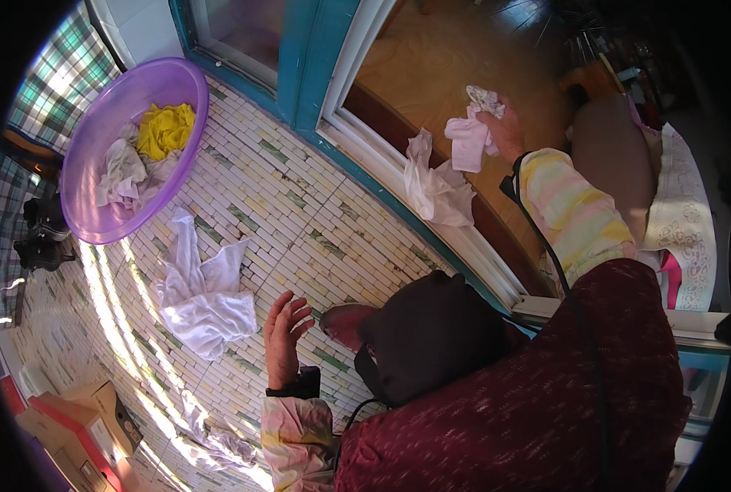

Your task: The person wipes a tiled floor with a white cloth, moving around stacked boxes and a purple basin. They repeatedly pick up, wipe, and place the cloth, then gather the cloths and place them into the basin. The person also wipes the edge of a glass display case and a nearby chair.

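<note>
My right hand (508, 132) reaches through the doorway and grips a bundle of small cloths. A pale pink cloth (467, 141) hangs down from it, and a whitish patterned cloth (485, 100) sticks out above the fingers. Just left of it, a crumpled pale cloth (436, 184) lies draped over the white door sill (359, 132). My left hand (285, 338) is empty, its fingers slightly spread, over the tiled floor (297, 234). Nearest to this hand, a white cloth (208, 295) lies spread on the tiles.
A purple plastic basin (196, 123) at upper left holds a yellow cloth (165, 130) and whitish cloths (122, 169). Black shoes (44, 237) stand beside it. Cardboard boxes (95, 424) are at lower left, with a greyish cloth (221, 443) nearby. A teal door frame (316, 67) borders the doorway.
</note>
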Motion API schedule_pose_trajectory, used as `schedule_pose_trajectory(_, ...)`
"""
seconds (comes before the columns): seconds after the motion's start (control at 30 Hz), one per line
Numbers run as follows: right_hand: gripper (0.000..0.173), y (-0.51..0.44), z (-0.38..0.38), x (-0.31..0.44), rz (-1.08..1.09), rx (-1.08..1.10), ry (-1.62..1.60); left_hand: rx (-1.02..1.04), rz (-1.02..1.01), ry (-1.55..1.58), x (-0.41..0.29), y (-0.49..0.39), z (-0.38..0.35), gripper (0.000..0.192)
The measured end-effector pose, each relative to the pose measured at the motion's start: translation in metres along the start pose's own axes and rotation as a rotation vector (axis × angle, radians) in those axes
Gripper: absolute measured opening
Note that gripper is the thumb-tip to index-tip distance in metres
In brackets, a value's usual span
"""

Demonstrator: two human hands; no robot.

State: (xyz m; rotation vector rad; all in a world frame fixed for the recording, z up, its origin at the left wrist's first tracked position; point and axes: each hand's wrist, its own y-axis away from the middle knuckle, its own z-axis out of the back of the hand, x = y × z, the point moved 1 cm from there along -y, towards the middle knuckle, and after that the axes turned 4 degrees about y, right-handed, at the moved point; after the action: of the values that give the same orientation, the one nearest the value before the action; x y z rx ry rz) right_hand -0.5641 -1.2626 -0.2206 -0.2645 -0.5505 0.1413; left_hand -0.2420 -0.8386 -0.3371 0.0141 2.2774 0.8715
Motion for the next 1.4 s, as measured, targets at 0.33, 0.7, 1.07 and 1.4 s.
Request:
schedule_pose_trajectory(0.33, 0.052, 0.034, -0.061, -0.025, -0.046, 0.195, 0.046, -0.077, -0.037, -0.060, -0.001, 0.006, 0.006, 0.042)
schedule_pose_trajectory(0.7, 0.090, 0.108, -0.062, 0.000, 0.023, 0.784, 0.103, -0.089, 0.026, -0.088, 0.012, -0.006, 0.001, 0.040)
schedule_pose_trajectory(1.07, 0.061, 0.001, -0.045, -0.038, -0.001, 0.617, 0.025, -0.114, 0.020, -0.080, 0.009, -0.006, 0.000, 0.040)
schedule_pose_trajectory(1.4, 0.030, 0.011, -0.108, 0.087, 0.179, 0.467, -0.260, -0.304, -0.224, -0.014, 0.006, -0.009, 0.010, 0.031)
